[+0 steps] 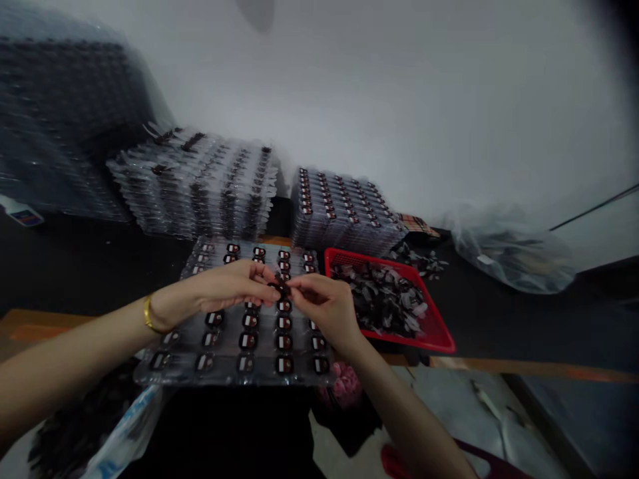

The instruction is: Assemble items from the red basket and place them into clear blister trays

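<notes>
Over the middle of a clear plastic tray, my left hand pinches a small dark piece. My right hand meets it from the other side, thumb and forefinger closed on the same piece; its exact kind is too small and blurred to make out. In the tray's pockets sit rows of small black oval parts with white and reddish-brown faces. My hands hide some of the middle rows. A gold bracelet circles my left wrist.
Right of the tray stands a red basket heaped with small dark and clear pieces. Behind are stacks of filled trays and clear trays. A clear plastic bag lies far right. A bag of dark bits is below left.
</notes>
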Tool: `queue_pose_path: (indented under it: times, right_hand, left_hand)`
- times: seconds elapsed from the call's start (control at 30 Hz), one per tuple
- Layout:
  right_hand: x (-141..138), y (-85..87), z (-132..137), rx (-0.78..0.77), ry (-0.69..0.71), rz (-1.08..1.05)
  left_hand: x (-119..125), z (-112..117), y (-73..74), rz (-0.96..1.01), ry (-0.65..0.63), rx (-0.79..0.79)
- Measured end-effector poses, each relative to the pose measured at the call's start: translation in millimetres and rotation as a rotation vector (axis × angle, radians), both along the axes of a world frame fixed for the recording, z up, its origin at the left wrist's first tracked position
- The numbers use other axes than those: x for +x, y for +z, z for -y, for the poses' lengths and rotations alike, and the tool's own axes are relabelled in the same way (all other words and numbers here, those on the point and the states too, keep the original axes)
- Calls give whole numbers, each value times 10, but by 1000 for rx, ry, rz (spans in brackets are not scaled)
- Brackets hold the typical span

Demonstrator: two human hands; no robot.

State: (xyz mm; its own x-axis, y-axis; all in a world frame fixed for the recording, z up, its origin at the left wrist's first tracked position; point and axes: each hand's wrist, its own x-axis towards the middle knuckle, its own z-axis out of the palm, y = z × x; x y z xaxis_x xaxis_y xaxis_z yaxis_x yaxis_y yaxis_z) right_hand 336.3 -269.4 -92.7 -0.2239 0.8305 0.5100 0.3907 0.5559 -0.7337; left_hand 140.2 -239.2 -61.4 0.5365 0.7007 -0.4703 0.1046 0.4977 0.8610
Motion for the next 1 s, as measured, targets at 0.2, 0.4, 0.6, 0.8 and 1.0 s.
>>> queue_pose_path:
  times: [0.2,0.4,0.6,0.8,1.0]
  right_hand:
    - [38,-20,13,251,72,124]
    - [43,3,66,339,67,169]
    - [65,44,118,413,100,207]
    - [82,60,123,435,132,239]
    - [72,79,144,445,101,220]
  left_hand:
    - [-35,0,-64,59,36,-80]
    - [-49,32,-106,105,3,-7]
    - [11,138,-103,51,73,141]
    - [9,192,-151,24,123,207]
    - [32,248,-147,-19,174,277]
